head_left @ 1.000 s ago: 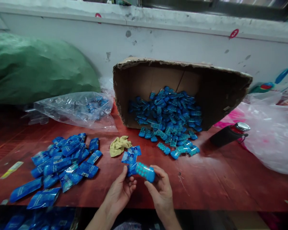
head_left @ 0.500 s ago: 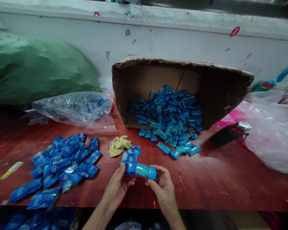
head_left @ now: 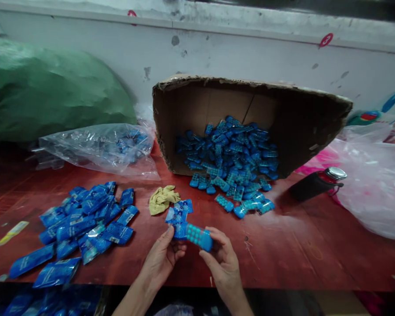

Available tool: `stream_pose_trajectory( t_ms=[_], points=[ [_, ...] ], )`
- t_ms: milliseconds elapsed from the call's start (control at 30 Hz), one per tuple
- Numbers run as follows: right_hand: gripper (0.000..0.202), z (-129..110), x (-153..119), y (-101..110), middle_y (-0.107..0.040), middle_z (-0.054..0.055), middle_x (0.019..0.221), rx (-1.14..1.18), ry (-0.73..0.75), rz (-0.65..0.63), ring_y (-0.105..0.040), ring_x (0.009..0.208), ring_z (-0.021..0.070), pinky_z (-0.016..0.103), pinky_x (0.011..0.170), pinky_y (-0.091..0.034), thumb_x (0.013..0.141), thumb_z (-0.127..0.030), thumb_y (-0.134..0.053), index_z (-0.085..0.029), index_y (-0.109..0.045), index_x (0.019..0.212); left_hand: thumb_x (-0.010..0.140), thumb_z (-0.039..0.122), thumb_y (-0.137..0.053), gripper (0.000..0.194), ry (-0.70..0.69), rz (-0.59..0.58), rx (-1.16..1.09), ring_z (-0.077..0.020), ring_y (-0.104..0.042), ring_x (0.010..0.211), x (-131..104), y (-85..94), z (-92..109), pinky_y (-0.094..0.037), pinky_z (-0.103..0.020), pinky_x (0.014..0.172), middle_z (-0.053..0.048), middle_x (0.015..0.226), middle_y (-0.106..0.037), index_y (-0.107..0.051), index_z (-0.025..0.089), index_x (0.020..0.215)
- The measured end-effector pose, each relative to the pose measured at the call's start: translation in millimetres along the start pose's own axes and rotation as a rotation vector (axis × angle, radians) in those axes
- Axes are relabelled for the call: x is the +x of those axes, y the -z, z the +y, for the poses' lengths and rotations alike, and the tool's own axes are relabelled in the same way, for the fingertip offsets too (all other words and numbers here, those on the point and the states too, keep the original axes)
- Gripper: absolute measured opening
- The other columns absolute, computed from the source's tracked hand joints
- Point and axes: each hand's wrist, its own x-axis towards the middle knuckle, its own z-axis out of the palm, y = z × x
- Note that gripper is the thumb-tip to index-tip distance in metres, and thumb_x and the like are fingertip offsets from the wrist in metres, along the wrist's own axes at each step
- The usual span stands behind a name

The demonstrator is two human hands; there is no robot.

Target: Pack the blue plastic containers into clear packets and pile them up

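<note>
My right hand [head_left: 222, 254] grips the blue cap end of a small clear bottle [head_left: 197, 236] filled with turquoise beads. Between the thumb and fingers of my left hand [head_left: 164, 252] is a blue printed plastic sleeve [head_left: 180, 230]. The bottle's clear end meets the sleeve's right edge; whether it is inside cannot be made out. More blue printed sleeves [head_left: 183, 205] lie just beyond, overlapping the held one. To the left is a pile of blue-wrapped pieces [head_left: 85, 219].
A cardboard box [head_left: 276, 131] on its side spills many bead bottles [head_left: 230, 149] onto the red table [head_left: 292, 245]. A yellow cloth [head_left: 163, 199], a clear bag [head_left: 95, 147], a dark flask [head_left: 309, 185], a green sack [head_left: 52, 92] and a whitish plastic bag [head_left: 378, 188] surround the work spot.
The bottle has turned in my right hand, and its cap end now tilts lower. My left hand keeps the blue sleeve in nearly the same place. The view has shifted slightly.
</note>
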Motion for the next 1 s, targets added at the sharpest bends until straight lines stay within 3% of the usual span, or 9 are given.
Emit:
stream_pose_trajectory(
  t_ms=[133, 267, 333, 467, 567, 667, 833, 1000],
  points=[
    [0.034, 3, 3, -1, -0.047, 0.004, 0.118, 0.055, -0.061, 0.01, -0.049, 0.106, 0.0188, 0.031, 0.088, -0.043, 0.075, -0.012, -0.057, -0.026, -0.05, 0.105, 0.067, 0.032, -0.064, 0.022, -0.05, -0.012, 0.049, -0.0118, -0.058, 0.046, 0, -1.2, -3, -0.046, -0.019, 0.041, -0.001, 0.054, -0.063, -0.054, 0.015, 0.076],
    [0.034, 9, 8, -4, -0.054, 0.003, 0.105, 0.152, -0.166, 0.049, -0.056, 0.086, 0.0164, 0.029, 0.073, -0.049, 0.072, -0.013, -0.059, -0.025, -0.048, 0.102, 0.066, 0.032, -0.066, 0.025, -0.125, -0.023, 0.105, -0.014, -0.061, 0.053, -1, -5.9, -4, -0.049, -0.023, 0.047, -0.002, 0.061, -0.065, -0.054, 0.014, 0.077],
    [0.033, 14, 9, -4, -0.055, 0.003, 0.099, 0.132, -0.152, 0.072, -0.056, 0.083, 0.0165, 0.029, 0.069, -0.05, 0.071, -0.013, -0.06, -0.023, -0.048, 0.1, 0.065, 0.032, -0.067, 0.026, -0.101, -0.022, 0.086, -0.0156, -0.063, 0.058, -2, -8.8, -3, -0.05, -0.025, 0.051, -0.003, 0.065, -0.067, -0.054, 0.015, 0.08],
    [0.03, 21, 6, -6, -0.054, 0.005, 0.105, -0.059, -0.018, 0.115, -0.054, 0.093, 0.0191, 0.031, 0.077, -0.047, 0.071, -0.014, -0.06, -0.022, -0.052, 0.099, 0.066, 0.034, -0.065, 0.026, 0.01, -0.044, 0.006, -0.017, -0.064, 0.064, 0, -12.9, -2, -0.05, -0.027, 0.057, -0.003, 0.07, -0.068, -0.054, 0.016, 0.082],
    [0.027, 19, 2, -9, -0.054, 0.006, 0.107, -0.151, 0.05, 0.047, -0.051, 0.1, 0.0204, 0.033, 0.084, -0.043, 0.073, -0.014, -0.059, -0.023, -0.054, 0.098, 0.069, 0.032, -0.063, 0.02, 0.048, -0.011, 0.003, -0.0145, -0.063, 0.059, 1, -13.7, -3, -0.049, -0.026, 0.056, -0.002, 0.065, -0.067, -0.054, 0.016, 0.077],
    [0.023, 13, 2, -12, -0.056, 0.005, 0.101, -0.067, -0.006, -0.031, -0.053, 0.094, 0.0198, 0.032, 0.08, -0.045, 0.073, -0.015, -0.059, -0.022, -0.057, 0.095, 0.07, 0.027, -0.063, 0.015, 0.069, -0.015, 0.016, -0.0128, -0.062, 0.057, 1, -13.4, -1, -0.049, -0.026, 0.057, -0.001, 0.063, -0.067, -0.054, 0.016, 0.073],
    [0.023, 9, 12, -11, -0.059, 0.001, 0.083, 0.224, -0.261, -0.017, -0.055, 0.072, 0.0136, 0.026, 0.065, -0.047, 0.072, -0.017, -0.058, -0.022, -0.056, 0.093, 0.072, 0.02, -0.06, 0.011, 0.09, -0.155, 0.042, -0.0146, -0.063, 0.067, -4, -15.4, 6, -0.05, -0.03, 0.065, -0.003, 0.074, -0.068, -0.058, 0.015, 0.082],
    [0.055, 9, 23, -3, -0.057, 0.0, 0.1, 0.327, -0.295, -0.09, -0.054, 0.089, 0.0158, 0.028, 0.077, -0.045, 0.06, -0.01, -0.067, -0.028, -0.052, 0.11, 0.077, 0.019, -0.053, 0.021, 0.157, -0.348, 0.075, -0.0178, -0.064, 0.079, -8, -21.5, 13, -0.051, -0.03, 0.065, -0.008, 0.092, -0.067, -0.059, 0.014, 0.097]
  ],
)
